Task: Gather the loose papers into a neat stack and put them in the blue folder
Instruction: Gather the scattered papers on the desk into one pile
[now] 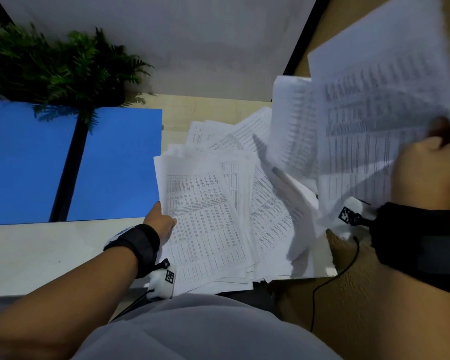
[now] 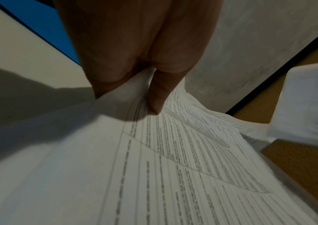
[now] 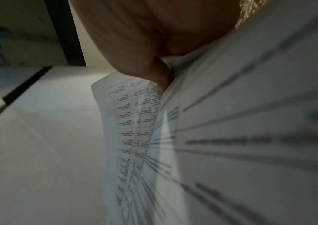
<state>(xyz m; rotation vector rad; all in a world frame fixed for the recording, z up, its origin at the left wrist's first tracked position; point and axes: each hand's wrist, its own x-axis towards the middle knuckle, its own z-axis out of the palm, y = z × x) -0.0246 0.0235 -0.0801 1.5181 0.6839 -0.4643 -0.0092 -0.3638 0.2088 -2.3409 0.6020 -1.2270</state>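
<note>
A fanned heap of printed white papers (image 1: 218, 203) covers the desk in front of me. My left hand (image 1: 161, 222) grips the heap's left edge, with the thumb (image 2: 158, 94) on top of the sheets (image 2: 173, 167) and the fingers beneath. My right hand (image 1: 426, 162) holds a few sheets (image 1: 369, 120) raised in the air at the right; the right wrist view shows the thumb (image 3: 161, 80) pinching these blurred sheets (image 3: 231, 137). The blue folder (image 1: 70, 162) lies open and flat at the left, with its black spine down the middle.
A green fern plant (image 1: 60, 68) stands behind the folder and overhangs it. A grey partition wall (image 1: 179, 42) backs the desk. A brown cardboard box (image 1: 374, 307) sits at the lower right under the papers' edge. White desk surface (image 1: 37, 255) shows near my left forearm.
</note>
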